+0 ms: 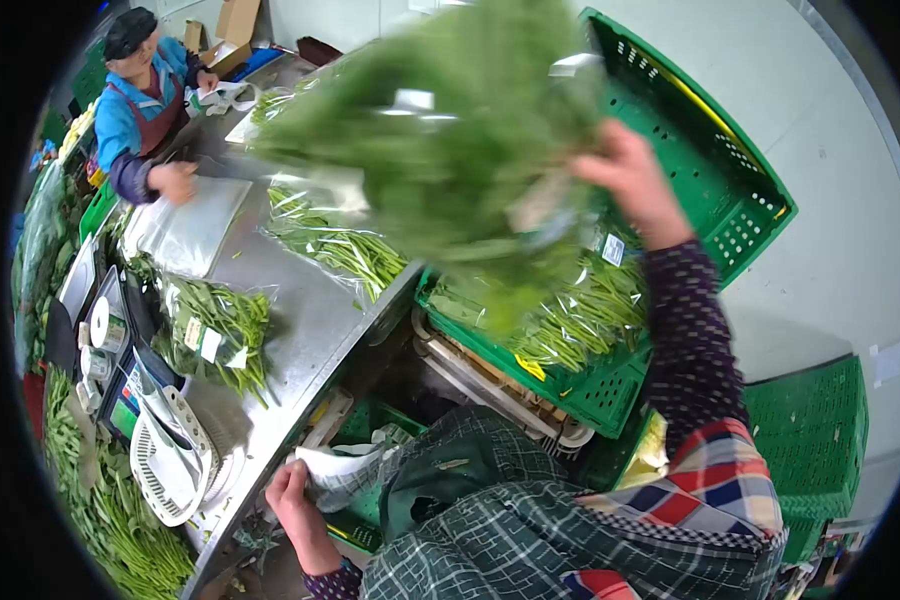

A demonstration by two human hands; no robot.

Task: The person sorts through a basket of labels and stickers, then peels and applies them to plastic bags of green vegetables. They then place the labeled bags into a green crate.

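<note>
Up in front of me, my right hand (635, 180) grips a clear bag of leafy greens (450, 150), which is blurred by motion and hangs over the crate. Below it, a green crate (595, 400) holds more bagged greens (590, 310) with their stems showing. My left hand (298, 505) is low by the table's front edge, its fingers curled. Beside those fingers lies a white and grey cloth (345, 470); whether they hold it or something else is hidden. Bagged greens (220, 330) and another bag with bare stems (340, 245) lie on the metal table (290, 340).
Across the table a person in blue (135, 120) reaches over clear plastic bags (195, 225). On the left are a label scale (120, 340), a white basket (165, 465) and loose greens (130, 530). Green crates (710, 150) stand at the upper right, stacked crates (810, 430) lower right.
</note>
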